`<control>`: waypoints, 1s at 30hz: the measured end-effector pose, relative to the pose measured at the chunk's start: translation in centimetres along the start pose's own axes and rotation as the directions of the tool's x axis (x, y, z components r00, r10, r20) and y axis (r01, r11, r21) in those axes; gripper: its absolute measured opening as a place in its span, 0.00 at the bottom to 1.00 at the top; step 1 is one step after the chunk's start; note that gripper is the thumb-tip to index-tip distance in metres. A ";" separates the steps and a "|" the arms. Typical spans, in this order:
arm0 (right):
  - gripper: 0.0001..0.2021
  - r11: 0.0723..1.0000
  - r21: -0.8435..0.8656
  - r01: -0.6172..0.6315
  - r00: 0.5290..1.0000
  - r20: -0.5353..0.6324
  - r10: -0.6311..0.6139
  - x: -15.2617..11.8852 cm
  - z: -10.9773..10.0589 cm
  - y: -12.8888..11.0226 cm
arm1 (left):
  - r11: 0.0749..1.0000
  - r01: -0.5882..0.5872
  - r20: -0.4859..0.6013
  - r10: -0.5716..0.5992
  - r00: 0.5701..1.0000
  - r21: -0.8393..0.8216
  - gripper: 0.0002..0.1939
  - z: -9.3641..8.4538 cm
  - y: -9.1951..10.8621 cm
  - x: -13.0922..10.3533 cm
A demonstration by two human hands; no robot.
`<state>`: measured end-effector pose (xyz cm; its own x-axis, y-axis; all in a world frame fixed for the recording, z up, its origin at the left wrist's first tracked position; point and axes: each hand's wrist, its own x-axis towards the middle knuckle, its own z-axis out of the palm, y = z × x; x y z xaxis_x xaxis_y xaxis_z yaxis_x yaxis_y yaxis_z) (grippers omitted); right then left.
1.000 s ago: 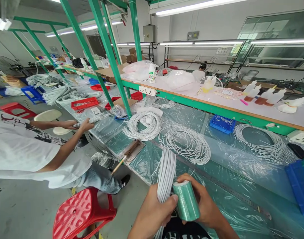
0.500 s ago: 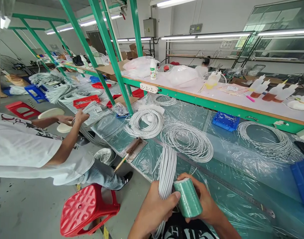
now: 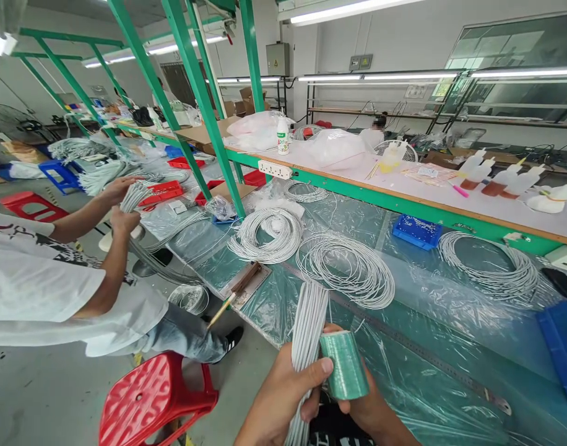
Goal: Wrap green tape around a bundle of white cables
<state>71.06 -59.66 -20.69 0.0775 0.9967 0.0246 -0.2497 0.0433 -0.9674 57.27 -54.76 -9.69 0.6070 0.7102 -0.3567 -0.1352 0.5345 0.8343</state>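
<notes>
Both hands busy at the near edge of the surface

Left hand [image 3: 283, 396] fingers wrapped round a bundle of white cables [image 3: 309, 328]; right hand [image 3: 362, 406] fingers closed on a green film roll [image 3: 343, 365].

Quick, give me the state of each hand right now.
Left hand: closed around the white cable bundle.
Right hand: holding the green film roll.

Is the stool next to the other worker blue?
No, the stool beside the person in the white shirt is red.
</notes>
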 end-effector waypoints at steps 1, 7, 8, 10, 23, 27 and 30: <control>0.46 1.000 0.017 0.002 1.000 0.008 -0.002 0.4 -0.1 -0.6 | 1.000 0.010 -0.001 -0.010 1.000 -0.001 0.38 -0.2 0.0 0.0; 0.49 0.974 -0.178 0.137 0.980 0.170 -0.107 2.0 -2.3 -6.2 | 1.000 -0.013 -0.135 0.013 0.991 0.000 0.33 -0.2 -0.6 0.4; 0.47 0.942 -0.267 0.204 0.967 0.202 -0.152 2.0 -2.8 -7.2 | 1.000 -0.017 -0.160 0.016 0.987 -0.004 0.32 -0.1 -0.6 0.5; 0.40 0.830 -0.440 0.344 0.926 0.304 -0.223 1.8 -3.6 -9.1 | 1.000 -0.017 -0.185 0.015 0.983 -0.010 0.33 0.0 -0.5 0.6; 0.27 0.180 -0.686 0.705 0.666 0.553 -0.500 2.0 -3.6 -11.8 | 1.000 -0.026 -0.181 0.024 0.983 -0.010 0.30 -0.1 0.2 0.3; 0.28 0.152 -0.687 0.711 0.666 0.587 -0.461 2.3 -3.3 -13.4 | 1.000 0.000 -0.152 0.002 0.988 0.012 0.29 -0.3 0.1 0.4; 0.28 0.141 -0.691 0.709 0.669 0.595 -0.446 2.6 -3.3 -13.9 | 1.000 0.006 -0.120 -0.002 0.993 0.029 0.30 -0.2 0.1 0.5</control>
<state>77.95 -57.88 -8.01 -0.4114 0.6881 0.5977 0.6864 0.6654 -0.2934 57.40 -54.19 -9.88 0.5090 0.7588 -0.4065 -0.1092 0.5253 0.8439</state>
